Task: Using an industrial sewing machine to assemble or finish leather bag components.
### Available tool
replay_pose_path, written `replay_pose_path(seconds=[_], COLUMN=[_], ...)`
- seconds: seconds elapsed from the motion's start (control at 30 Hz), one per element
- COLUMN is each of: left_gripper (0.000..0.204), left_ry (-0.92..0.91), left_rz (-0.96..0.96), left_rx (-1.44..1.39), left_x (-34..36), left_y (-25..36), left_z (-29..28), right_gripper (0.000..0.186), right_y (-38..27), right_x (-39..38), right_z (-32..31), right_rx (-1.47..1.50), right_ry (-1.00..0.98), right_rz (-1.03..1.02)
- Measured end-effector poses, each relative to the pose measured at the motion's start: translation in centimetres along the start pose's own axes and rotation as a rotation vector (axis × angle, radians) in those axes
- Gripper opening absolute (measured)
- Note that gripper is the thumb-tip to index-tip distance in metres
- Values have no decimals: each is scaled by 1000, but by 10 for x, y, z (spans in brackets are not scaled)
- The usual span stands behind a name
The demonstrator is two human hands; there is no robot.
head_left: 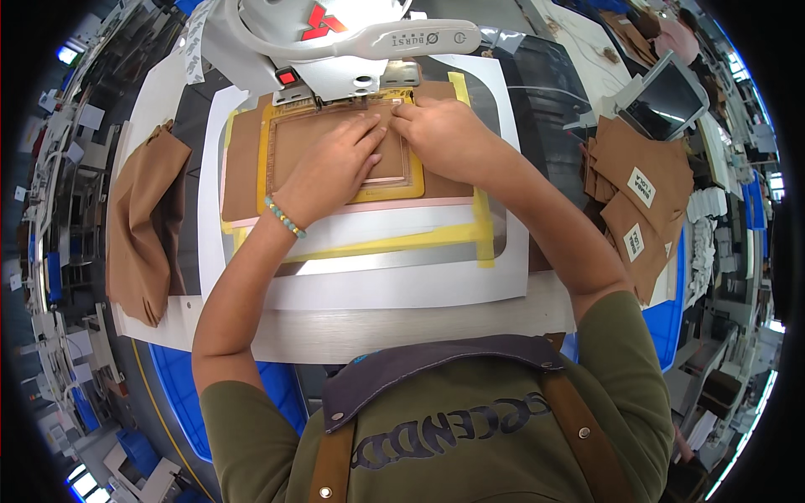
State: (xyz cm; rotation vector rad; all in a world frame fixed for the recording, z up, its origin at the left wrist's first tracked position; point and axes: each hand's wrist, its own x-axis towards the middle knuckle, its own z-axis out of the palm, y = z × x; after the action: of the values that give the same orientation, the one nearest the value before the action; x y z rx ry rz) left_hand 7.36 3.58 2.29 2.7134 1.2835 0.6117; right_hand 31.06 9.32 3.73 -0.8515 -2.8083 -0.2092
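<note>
A yellow rectangular frame (270, 159) lies on a brown fabric piece (241, 163), beneath the white head of a sewing machine (369, 71). My left hand (331, 163), with a beaded bracelet at the wrist, rests on the brown fabric inside the frame, its fingers stretched out and lying flat. At the frame's upper right corner, my right hand (444, 138) has its fingers bent and drawn together. Whatever those fingers may hold is hidden under them. Yellow tape (402, 241) runs along the clear and white sheet (377, 289) below the fabric.
Folded brown fabric (147, 226) hangs over the table's left side. Stacked brown pieces (646, 197) with white labels lie at the right, near a tilted screen (664, 96). Blue bins (180, 390) stand below the table edge. A white handle (411, 38) juts out above my hands.
</note>
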Motion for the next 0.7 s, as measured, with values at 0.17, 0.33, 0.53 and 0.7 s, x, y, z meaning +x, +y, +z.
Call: replay_pose_path(seconds=[0.17,0.33,0.53,0.7], left_gripper=[38,37,36,36], left_ry=[18,20,23,11], left_rz=[-13,-43,-53,-76], left_rx=[0,21,40,-6], left_x=[-2,-3,-21,-51], left_y=[-4,-8,-22,-24], left_z=[-3,-6,-15,-47], right_gripper=[29,21,20,31], right_y=[-3,-4,-4,-14], right_x=[-2,-22,-31,-19], right_z=[-5,-28,-34,-39], right_rx=[44,151,155,327], right_ry=[65,79,-15,-119], right_rz=[-32,-25,-14,-63])
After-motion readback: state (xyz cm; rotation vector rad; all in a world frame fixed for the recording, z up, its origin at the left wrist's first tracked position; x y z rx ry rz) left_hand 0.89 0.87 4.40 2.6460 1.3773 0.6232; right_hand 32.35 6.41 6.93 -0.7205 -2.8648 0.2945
